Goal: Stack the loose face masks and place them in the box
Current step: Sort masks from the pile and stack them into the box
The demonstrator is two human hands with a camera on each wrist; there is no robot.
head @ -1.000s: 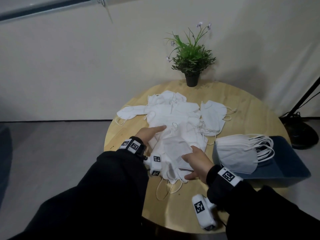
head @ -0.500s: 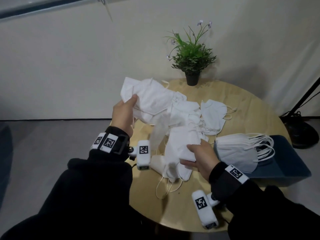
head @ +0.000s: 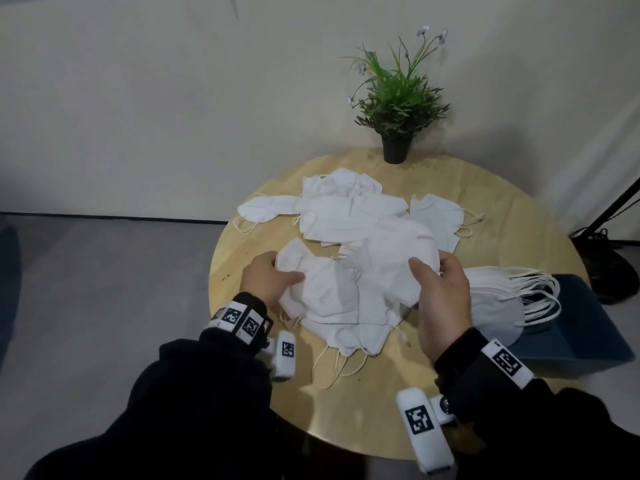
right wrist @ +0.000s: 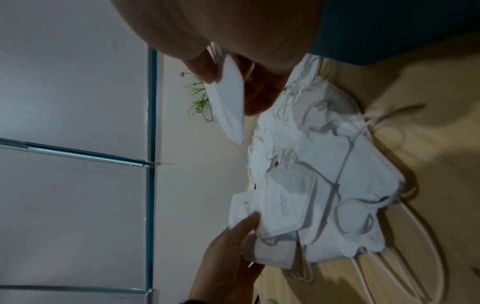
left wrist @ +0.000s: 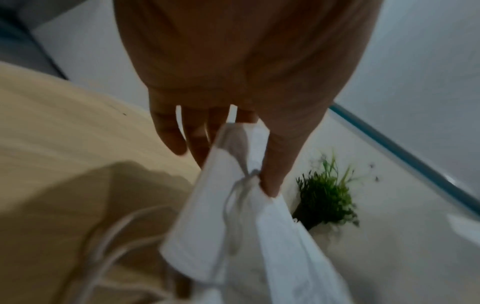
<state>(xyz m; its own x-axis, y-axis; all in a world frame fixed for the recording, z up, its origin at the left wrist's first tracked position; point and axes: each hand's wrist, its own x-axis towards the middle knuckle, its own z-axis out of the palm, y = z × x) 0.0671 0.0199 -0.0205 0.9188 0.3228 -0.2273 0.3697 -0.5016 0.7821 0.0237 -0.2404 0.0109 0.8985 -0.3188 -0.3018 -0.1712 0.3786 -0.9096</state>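
Between my two hands, over the near middle of the round wooden table (head: 374, 403), is a bundle of white face masks (head: 346, 296). My left hand (head: 282, 271) pinches its left edge, thumb on top; the left wrist view shows the mask (left wrist: 233, 216) held between thumb and fingers (left wrist: 272, 170). My right hand (head: 429, 265) grips the right edge; a mask (right wrist: 228, 98) is pinched there. More loose masks (head: 349, 209) lie spread farther back. A dark blue box (head: 588, 334) at the right holds a stacked pile of masks (head: 498, 299).
A potted green plant (head: 398, 98) stands at the table's far edge against the wall. A black stand base (head: 606, 271) sits on the floor beyond the box. Ear loops (head: 339, 365) trail from the bundle toward me. The table's near edge is bare wood.
My left hand, raised half a second ago with a mask, has come down to the bundle's left edge. My right hand has shifted to the bundle's right edge.
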